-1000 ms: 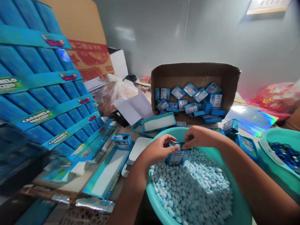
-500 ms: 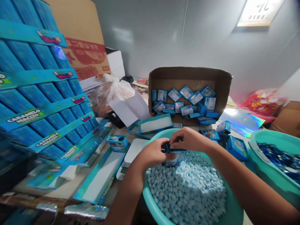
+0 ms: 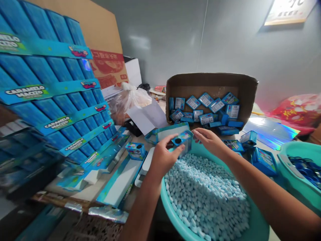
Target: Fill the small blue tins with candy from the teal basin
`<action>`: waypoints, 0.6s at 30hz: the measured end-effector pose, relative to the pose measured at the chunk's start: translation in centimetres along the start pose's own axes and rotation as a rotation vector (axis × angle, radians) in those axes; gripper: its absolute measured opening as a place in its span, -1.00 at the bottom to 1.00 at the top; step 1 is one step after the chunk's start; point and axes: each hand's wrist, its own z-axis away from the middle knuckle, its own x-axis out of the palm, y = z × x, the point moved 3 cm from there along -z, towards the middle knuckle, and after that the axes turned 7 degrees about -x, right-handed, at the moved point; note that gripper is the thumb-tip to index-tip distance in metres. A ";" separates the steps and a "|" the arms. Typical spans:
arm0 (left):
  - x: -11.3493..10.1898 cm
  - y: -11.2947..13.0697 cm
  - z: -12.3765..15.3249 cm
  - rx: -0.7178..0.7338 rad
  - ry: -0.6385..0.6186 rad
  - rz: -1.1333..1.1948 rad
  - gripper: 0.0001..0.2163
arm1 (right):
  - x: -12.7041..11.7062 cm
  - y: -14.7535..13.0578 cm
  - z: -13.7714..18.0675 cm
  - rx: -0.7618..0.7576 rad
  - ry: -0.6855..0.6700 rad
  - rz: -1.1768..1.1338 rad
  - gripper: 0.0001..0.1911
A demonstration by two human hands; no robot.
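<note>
The left hand [image 3: 164, 155] grips a small blue box [image 3: 186, 138] in its fingers [image 3: 177, 152], over a turquoise basin [image 3: 166, 199] of pale blue pellets [image 3: 203, 197]. The right hand [image 3: 209, 140] sits at the box's edge, contact unclear. A brown carton [image 3: 213, 80] of similar boxes [image 3: 207, 99] stands behind; stacked blue trays [image 3: 62, 87] stand left.

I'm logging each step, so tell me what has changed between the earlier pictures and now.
The small blue box has risen over the candies and tilted, held in the left hand. The right hand has moved from its top to its right end; contact is unclear. The carton and the lone box at the far end of the tray stay put.
</note>
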 end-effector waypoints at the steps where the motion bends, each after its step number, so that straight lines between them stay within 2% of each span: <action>1: -1.3 0.4 0.5 0.047 0.144 -0.018 -0.53 | 0.4 0.7 0.0 0.028 -0.015 0.002 -0.52; 3: -4.1 0.8 1.8 0.133 0.405 -0.070 -0.54 | 1.2 1.7 0.1 0.058 -0.067 0.047 -0.53; 5: -6.6 0.4 2.8 0.147 0.519 -0.147 -0.57 | 1.8 2.1 0.2 0.056 -0.099 0.117 -0.57; 6: -7.5 -0.2 3.0 0.118 0.519 -0.202 -0.61 | 2.0 2.3 0.2 0.054 -0.108 0.172 -0.60; 8: -8.7 -2.1 2.9 0.020 0.441 -0.316 -0.71 | 2.1 2.5 -0.3 0.063 -0.101 0.314 -0.64; 11: -8.7 -5.0 2.4 -0.120 0.273 -0.437 -0.76 | 1.1 3.5 -2.1 0.102 -0.064 0.525 -0.65; 13: -8.3 -6.0 2.5 -0.134 0.228 -0.422 -0.73 | -0.2 4.7 -3.9 0.133 -0.049 0.614 -0.65; 15: -8.5 -5.7 3.6 -0.047 0.304 -0.345 -0.67 | -1.9 6.3 -5.6 0.178 -0.063 0.708 -0.61; 18: -10.4 -4.5 7.1 0.150 0.528 -0.279 -0.67 | -4.5 8.7 -6.9 0.274 -0.130 0.844 -0.38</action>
